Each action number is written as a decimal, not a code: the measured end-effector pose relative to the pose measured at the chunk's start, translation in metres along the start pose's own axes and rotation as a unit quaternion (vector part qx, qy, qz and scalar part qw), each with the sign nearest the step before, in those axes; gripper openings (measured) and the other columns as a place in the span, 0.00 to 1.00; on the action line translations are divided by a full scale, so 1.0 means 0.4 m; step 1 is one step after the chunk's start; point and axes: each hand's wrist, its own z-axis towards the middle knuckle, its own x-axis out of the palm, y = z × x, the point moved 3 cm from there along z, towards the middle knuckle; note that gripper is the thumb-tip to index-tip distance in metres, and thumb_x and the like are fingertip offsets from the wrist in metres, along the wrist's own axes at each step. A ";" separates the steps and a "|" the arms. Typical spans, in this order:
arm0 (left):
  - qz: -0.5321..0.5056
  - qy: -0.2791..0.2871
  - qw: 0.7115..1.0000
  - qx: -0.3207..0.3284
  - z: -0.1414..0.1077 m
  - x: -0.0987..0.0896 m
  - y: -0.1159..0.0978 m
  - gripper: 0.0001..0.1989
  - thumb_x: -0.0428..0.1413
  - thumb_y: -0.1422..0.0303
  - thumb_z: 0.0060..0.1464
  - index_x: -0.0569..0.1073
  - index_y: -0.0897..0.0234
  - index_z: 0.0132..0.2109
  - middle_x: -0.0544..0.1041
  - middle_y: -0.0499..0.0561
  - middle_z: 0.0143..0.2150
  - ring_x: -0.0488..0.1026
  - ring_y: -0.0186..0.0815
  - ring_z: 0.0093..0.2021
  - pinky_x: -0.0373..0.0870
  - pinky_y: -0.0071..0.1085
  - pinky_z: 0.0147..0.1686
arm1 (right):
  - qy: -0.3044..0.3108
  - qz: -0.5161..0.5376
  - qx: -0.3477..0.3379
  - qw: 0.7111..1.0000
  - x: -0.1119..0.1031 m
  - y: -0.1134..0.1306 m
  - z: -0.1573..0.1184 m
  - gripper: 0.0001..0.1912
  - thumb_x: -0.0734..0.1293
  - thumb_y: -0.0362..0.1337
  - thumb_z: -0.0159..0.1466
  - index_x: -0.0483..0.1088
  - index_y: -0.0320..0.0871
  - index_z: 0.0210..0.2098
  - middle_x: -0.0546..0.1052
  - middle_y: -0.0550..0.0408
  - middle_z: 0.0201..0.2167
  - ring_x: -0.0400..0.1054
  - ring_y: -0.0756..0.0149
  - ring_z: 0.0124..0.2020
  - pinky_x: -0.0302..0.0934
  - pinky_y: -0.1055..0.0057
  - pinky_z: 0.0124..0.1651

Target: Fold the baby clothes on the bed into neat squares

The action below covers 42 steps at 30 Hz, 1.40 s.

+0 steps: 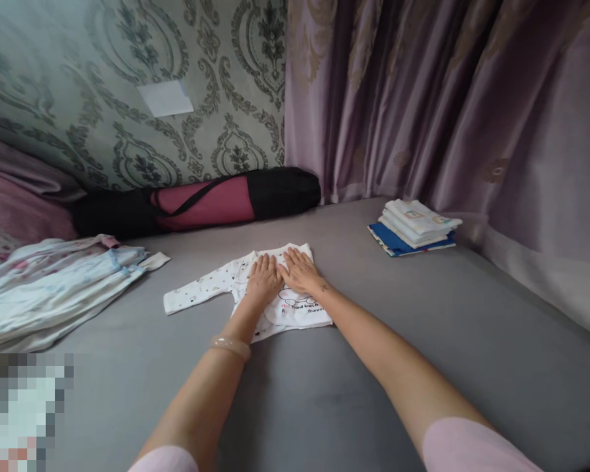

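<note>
A small white long-sleeved baby shirt [305,313] with printed letters and a car-like drawing lies on the grey bed sheet [373,367]. One speckled sleeve stretches out to the left; no sleeve shows spread out on the right side. My left hand [264,278] presses flat on the upper middle of the shirt, fingers extended. Right beside it, my right hand [299,272] also rests flat on the cloth near the top right. Both hands cover part of the print. A pale bangle [230,347] circles my left wrist.
To the left lies a loose pile of light clothes [54,282]. Folded white cloths [415,219] sit on a blue item [398,241] at the right. Along the patterned wall rests a long black and dark-pink bag [201,202]. Purple curtains [354,98] hang behind.
</note>
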 end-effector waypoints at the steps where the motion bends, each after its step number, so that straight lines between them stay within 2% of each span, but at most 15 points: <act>1: -0.004 -0.004 1.000 -0.003 0.000 0.001 0.000 0.29 0.37 0.63 0.65 0.57 0.76 0.66 0.56 0.66 0.68 0.51 0.48 0.69 0.47 0.44 0.66 | -0.007 -0.006 0.016 1.000 -0.003 -0.012 -0.002 0.34 0.47 0.48 0.71 0.50 0.28 0.67 0.47 0.40 0.69 0.37 0.55 0.70 0.31 0.58 0.69; 5: -0.014 -0.017 1.000 -0.014 0.001 0.006 0.002 0.30 0.37 0.59 0.65 0.57 0.75 0.67 0.56 0.65 0.68 0.49 0.48 0.69 0.46 0.44 0.66 | -0.035 -0.030 0.076 0.996 -0.017 -0.065 -0.009 0.33 0.48 0.43 0.70 0.48 0.25 0.67 0.48 0.38 0.69 0.39 0.52 0.70 0.35 0.56 0.68; 8: -0.021 -0.018 0.999 -0.027 0.000 0.009 0.004 0.32 0.37 0.59 0.64 0.56 0.79 0.66 0.55 0.67 0.68 0.49 0.49 0.69 0.46 0.43 0.66 | -0.038 -0.034 0.081 0.995 -0.022 -0.086 -0.014 0.32 0.49 0.41 0.69 0.49 0.25 0.67 0.48 0.38 0.69 0.41 0.51 0.69 0.37 0.57 0.68; 16: -0.015 -0.013 0.997 -0.075 -0.004 0.004 0.008 0.36 0.38 0.54 0.63 0.55 0.84 0.65 0.52 0.71 0.69 0.46 0.53 0.70 0.42 0.46 0.66 | -0.046 -0.026 0.111 0.992 -0.021 -0.094 -0.014 0.32 0.50 0.40 0.69 0.48 0.25 0.66 0.48 0.36 0.69 0.41 0.50 0.69 0.36 0.56 0.68; 19: -0.039 0.013 0.996 -0.075 -0.003 0.002 0.016 0.38 0.39 0.53 0.63 0.53 0.83 0.66 0.50 0.70 0.69 0.45 0.52 0.70 0.44 0.44 0.66 | -0.048 -0.023 0.121 0.991 -0.018 -0.094 -0.014 0.32 0.50 0.40 0.69 0.49 0.25 0.66 0.48 0.36 0.69 0.41 0.50 0.69 0.36 0.55 0.68; 22: -0.047 0.014 0.997 -0.061 -0.003 0.002 0.024 0.38 0.39 0.51 0.63 0.53 0.80 0.67 0.50 0.68 0.70 0.44 0.50 0.70 0.45 0.43 0.66 | -0.048 -0.021 0.120 0.991 -0.013 -0.096 -0.015 0.32 0.50 0.41 0.69 0.48 0.25 0.67 0.48 0.36 0.69 0.41 0.50 0.69 0.36 0.55 0.68; 26: -0.040 0.004 0.998 -0.048 -0.006 -0.001 0.027 0.37 0.37 0.51 0.63 0.54 0.79 0.67 0.51 0.68 0.69 0.45 0.50 0.70 0.44 0.44 0.66 | -0.023 -0.013 0.105 0.994 -0.022 -0.107 -0.014 0.32 0.49 0.42 0.70 0.47 0.27 0.67 0.46 0.39 0.70 0.38 0.52 0.70 0.33 0.55 0.68; 30: -0.027 0.014 0.998 -0.052 -0.010 -0.019 0.021 0.37 0.38 0.53 0.63 0.53 0.80 0.67 0.50 0.69 0.70 0.44 0.51 0.70 0.42 0.47 0.66 | 0.035 0.060 0.084 0.994 -0.055 -0.121 -0.025 0.31 0.47 0.41 0.71 0.46 0.32 0.68 0.43 0.43 0.70 0.35 0.60 0.70 0.32 0.58 0.69; 33: -0.025 -0.022 0.999 -0.021 -0.013 -0.047 -0.004 0.33 0.39 0.56 0.64 0.54 0.79 0.66 0.50 0.68 0.70 0.43 0.51 0.71 0.39 0.49 0.67 | 0.023 0.080 0.061 0.995 -0.073 -0.116 -0.064 0.31 0.47 0.39 0.70 0.45 0.30 0.68 0.43 0.42 0.70 0.36 0.60 0.70 0.34 0.59 0.69; 36: -0.079 -0.040 0.992 0.085 -0.012 -0.072 -0.057 0.27 0.37 0.65 0.65 0.57 0.76 0.66 0.58 0.64 0.68 0.49 0.44 0.69 0.44 0.41 0.67 | -0.006 0.028 -0.029 0.999 -0.065 -0.078 -0.125 0.32 0.54 0.37 0.68 0.47 0.28 0.68 0.45 0.40 0.70 0.36 0.57 0.70 0.32 0.59 0.70; 39: -0.156 0.016 0.972 0.175 -0.001 -0.084 -0.115 0.25 0.37 0.69 0.65 0.57 0.69 0.66 0.66 0.58 0.64 0.61 0.37 0.65 0.55 0.32 0.62 | -0.010 -0.014 -0.076 0.997 -0.048 -0.033 -0.181 0.29 0.55 0.36 0.68 0.52 0.27 0.65 0.52 0.36 0.67 0.41 0.55 0.69 0.34 0.59 0.69; 42: -0.180 0.089 0.965 0.169 0.024 -0.094 -0.151 0.24 0.38 0.64 0.66 0.60 0.63 0.65 0.71 0.56 0.60 0.69 0.37 0.58 0.62 0.29 0.56 | -0.004 -0.043 -0.111 0.993 -0.047 0.007 -0.212 0.26 0.57 0.37 0.68 0.58 0.27 0.62 0.60 0.33 0.63 0.48 0.52 0.67 0.38 0.58 0.69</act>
